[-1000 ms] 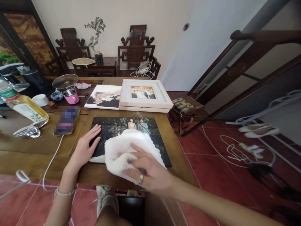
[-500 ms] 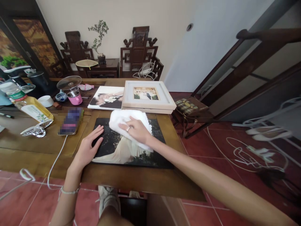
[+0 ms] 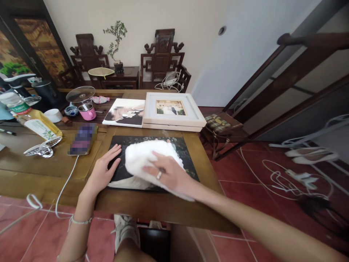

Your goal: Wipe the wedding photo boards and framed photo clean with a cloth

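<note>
A dark photo print (image 3: 188, 156) with a pale gown in it lies flat on the wooden table (image 3: 152, 205). Over its middle is a fluffy white towel (image 3: 139, 156), which hides much of the picture. My right hand (image 3: 169, 173) holds this towel from above with its fingers bent into the cloth, pressing it on the print. A ring shows on one finger. My left hand (image 3: 105, 167) rests on the print's left edge, fingers stretched out and thumb apart, with nothing in it.
Behind the print sit a white picture frame (image 3: 200, 118) and a white-edged photo panel (image 3: 124, 123). To the left are a phone (image 3: 81, 140) on a white cable, a clear hair claw (image 3: 43, 148), an oil bottle (image 3: 35, 122) and a pink mug (image 3: 87, 113).
My right hand has drawn the towel down toward me, so the print's top edge shows again and more of the gown is covered. My left hand stays put.
</note>
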The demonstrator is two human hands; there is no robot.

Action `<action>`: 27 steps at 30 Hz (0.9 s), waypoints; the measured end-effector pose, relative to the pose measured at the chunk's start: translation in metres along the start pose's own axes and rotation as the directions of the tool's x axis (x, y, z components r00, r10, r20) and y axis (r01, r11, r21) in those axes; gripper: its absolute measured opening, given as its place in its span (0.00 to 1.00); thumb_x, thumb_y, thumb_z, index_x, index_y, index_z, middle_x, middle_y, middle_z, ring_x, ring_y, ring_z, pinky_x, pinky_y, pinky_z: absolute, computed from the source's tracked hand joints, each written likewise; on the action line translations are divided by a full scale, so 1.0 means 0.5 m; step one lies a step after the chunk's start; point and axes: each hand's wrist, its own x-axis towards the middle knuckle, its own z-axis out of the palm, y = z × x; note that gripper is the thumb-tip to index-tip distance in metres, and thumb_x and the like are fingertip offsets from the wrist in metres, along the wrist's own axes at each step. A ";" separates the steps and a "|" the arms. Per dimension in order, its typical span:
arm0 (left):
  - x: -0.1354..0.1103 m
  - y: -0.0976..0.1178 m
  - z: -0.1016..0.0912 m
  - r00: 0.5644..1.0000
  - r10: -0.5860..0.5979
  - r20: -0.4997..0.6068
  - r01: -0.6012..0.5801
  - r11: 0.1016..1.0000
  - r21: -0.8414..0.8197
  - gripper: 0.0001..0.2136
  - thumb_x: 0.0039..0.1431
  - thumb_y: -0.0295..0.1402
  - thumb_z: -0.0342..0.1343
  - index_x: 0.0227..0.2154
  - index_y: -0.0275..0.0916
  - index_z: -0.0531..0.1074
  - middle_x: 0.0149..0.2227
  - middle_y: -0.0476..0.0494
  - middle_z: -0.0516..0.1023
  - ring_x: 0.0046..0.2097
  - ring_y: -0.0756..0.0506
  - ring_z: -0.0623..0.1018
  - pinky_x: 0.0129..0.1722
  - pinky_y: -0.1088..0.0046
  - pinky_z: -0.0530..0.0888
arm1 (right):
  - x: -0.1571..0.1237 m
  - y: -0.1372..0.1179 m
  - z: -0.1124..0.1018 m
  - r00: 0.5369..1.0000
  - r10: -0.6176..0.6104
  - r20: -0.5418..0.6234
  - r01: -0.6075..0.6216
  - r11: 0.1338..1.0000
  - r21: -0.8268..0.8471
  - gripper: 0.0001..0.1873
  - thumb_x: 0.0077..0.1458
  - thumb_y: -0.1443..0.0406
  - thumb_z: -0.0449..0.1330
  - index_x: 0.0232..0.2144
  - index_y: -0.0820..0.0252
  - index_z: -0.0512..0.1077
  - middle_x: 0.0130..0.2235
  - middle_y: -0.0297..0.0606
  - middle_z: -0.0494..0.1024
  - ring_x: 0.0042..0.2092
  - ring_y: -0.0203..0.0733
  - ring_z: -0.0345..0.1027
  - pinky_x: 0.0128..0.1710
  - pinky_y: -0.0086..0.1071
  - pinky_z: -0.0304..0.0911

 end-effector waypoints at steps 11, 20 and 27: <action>-0.017 0.005 -0.005 0.985 -0.001 -0.175 -0.023 0.990 -0.138 0.24 0.69 0.40 0.35 0.63 0.37 0.56 0.64 0.39 0.62 0.65 0.43 0.61 0.64 0.61 0.57 | 0.094 -0.004 0.063 0.992 -0.090 -0.088 0.074 0.982 -0.173 0.25 0.61 0.61 0.54 0.13 0.57 0.56 0.18 0.28 0.65 0.31 0.37 0.66 0.61 0.43 0.45; -0.009 0.006 -0.005 0.988 0.047 -0.146 -0.048 0.999 -0.007 0.21 0.67 0.41 0.42 0.55 0.35 0.69 0.58 0.38 0.70 0.60 0.41 0.68 0.62 0.60 0.63 | -0.030 -0.048 0.026 0.966 -0.119 0.228 0.109 0.993 0.054 0.23 0.61 0.61 0.53 0.15 0.59 0.60 0.22 0.28 0.69 0.29 0.35 0.66 0.59 0.40 0.51; -0.006 0.005 0.002 0.996 0.051 -0.073 -0.049 0.998 0.033 0.17 0.64 0.37 0.48 0.50 0.35 0.74 0.55 0.39 0.73 0.59 0.41 0.70 0.61 0.58 0.65 | 0.027 0.046 -0.045 0.985 0.092 -0.144 -0.100 0.994 -0.052 0.28 0.57 0.49 0.50 0.13 0.55 0.49 0.17 0.27 0.48 0.25 0.37 0.55 0.50 0.40 0.56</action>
